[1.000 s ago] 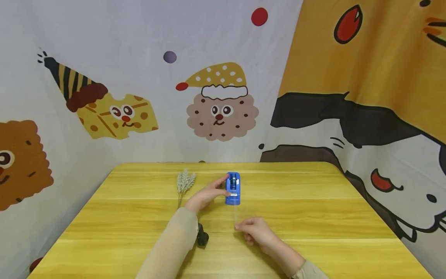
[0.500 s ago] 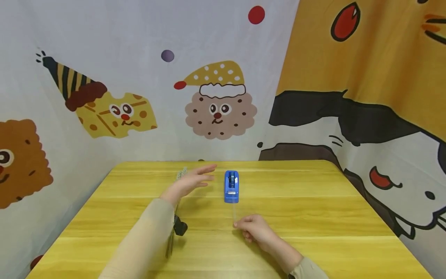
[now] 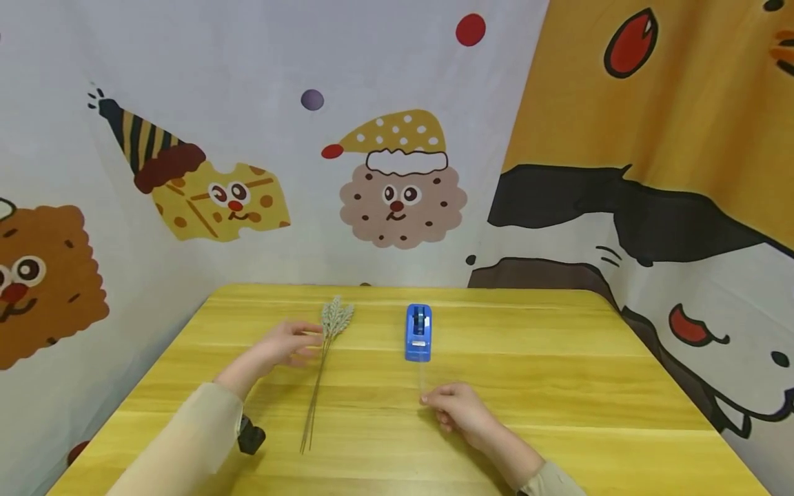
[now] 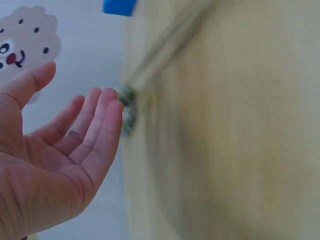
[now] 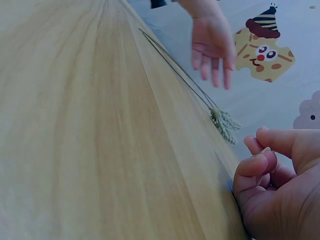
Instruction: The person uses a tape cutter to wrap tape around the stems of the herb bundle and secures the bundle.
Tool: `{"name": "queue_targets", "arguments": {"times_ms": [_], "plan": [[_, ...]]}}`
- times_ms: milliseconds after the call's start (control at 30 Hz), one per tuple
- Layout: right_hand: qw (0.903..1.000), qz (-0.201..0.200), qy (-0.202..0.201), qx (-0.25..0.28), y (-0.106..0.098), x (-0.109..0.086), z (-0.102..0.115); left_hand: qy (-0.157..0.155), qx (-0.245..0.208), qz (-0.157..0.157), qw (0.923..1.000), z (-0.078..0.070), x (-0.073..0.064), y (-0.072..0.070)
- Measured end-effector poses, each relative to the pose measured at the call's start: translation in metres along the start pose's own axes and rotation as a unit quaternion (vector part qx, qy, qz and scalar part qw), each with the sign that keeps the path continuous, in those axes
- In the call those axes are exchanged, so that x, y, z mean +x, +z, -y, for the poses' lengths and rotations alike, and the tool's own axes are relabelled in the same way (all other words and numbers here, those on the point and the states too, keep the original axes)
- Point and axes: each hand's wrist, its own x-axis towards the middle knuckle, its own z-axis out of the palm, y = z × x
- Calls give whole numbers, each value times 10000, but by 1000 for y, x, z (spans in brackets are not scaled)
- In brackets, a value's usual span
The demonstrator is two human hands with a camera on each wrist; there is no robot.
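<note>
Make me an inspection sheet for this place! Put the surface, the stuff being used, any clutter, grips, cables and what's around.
Surface: yellowish wood-grain table.
Job's things: blue tape dispenser with a clear tape strip running from it; grey-green sprigs lie to its left.
Clutter: nothing seen.
Grips: left grip is near the sprigs, holding nothing; right grip pinches the tape strip's end.
Cables: nothing seen.
Surroundings: cartoon-print cloth behind the table.

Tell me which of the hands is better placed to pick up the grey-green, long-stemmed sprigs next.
Probably the left hand: it holds nothing and is close to the sprigs. The right hand pinches the clear tape strip running from the blue tape dispenser.
</note>
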Motion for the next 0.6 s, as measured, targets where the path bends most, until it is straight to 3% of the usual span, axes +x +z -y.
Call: {"name": "queue_targets", "arguments": {"times_ms": [233,367,600], "plan": [[10000,-12,20,10,-1,0,-1,-344,71,-106,9993,23,-8,8],[10000,-7,26,33,-2,0,-1,-438,-12,-54,9990,27,-5,14],[10000,56,-3,59,-3,0,-2,-503,443,-376,9970,31,-1,22]]}}
